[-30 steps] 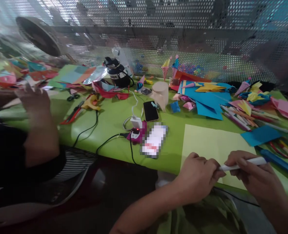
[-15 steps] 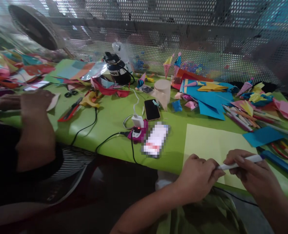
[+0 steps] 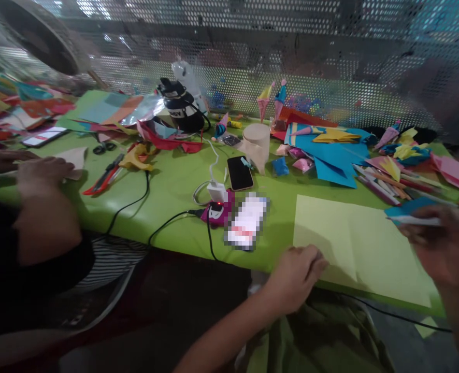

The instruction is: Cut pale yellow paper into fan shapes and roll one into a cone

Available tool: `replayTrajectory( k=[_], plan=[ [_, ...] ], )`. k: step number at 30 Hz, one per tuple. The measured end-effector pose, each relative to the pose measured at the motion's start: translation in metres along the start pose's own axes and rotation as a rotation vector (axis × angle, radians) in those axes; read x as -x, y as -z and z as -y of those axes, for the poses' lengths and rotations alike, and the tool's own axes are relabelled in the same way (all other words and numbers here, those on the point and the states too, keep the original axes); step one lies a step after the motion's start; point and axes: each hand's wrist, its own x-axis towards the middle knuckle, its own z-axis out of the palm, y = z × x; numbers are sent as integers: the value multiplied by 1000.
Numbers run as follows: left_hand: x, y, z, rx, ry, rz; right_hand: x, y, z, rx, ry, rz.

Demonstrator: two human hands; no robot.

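Observation:
My right hand [image 3: 443, 243] grips a white pen [image 3: 414, 220], held nearly level above the right part of the table. Behind the pen lies a piece of blue paper [image 3: 418, 205], partly covered by the hand. My left hand [image 3: 297, 277] rests at the near left edge of a pale yellow sheet of paper [image 3: 330, 223]. Its fingers are curled closed, and whatever may be inside them is hidden. A faint crease runs down the sheet, which lies flat at the table's near edge.
Left of the sheet lie a lit phone [image 3: 248, 220], a purple power strip [image 3: 217, 213] with cables and a dark phone [image 3: 240, 173]. Colored pens [image 3: 385, 186] and blue paper [image 3: 334, 163] lie behind. A co-worker's hands [image 3: 43, 173] hold paper at far left.
My hands have come apart. The right hand has moved right and up with the pen, while the left has drawn slightly left. More of the yellow sheet shows.

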Motion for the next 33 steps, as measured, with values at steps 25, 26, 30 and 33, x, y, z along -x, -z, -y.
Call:
replayTrajectory(
  k=[25, 26, 30, 33],
  plan=[
    [-51, 26, 55, -387, -90, -44, -42, -111, -82, 134, -195, 147],
    [-51, 26, 55, -384, -87, -41, -41, -111, -81, 153, -187, 141],
    [-50, 26, 54, -377, -78, -38, -39, -114, -79, 210, -168, 131],
    [-50, 26, 55, -369, -75, -46, -40, -115, -81, 239, -169, 123]
  ],
)
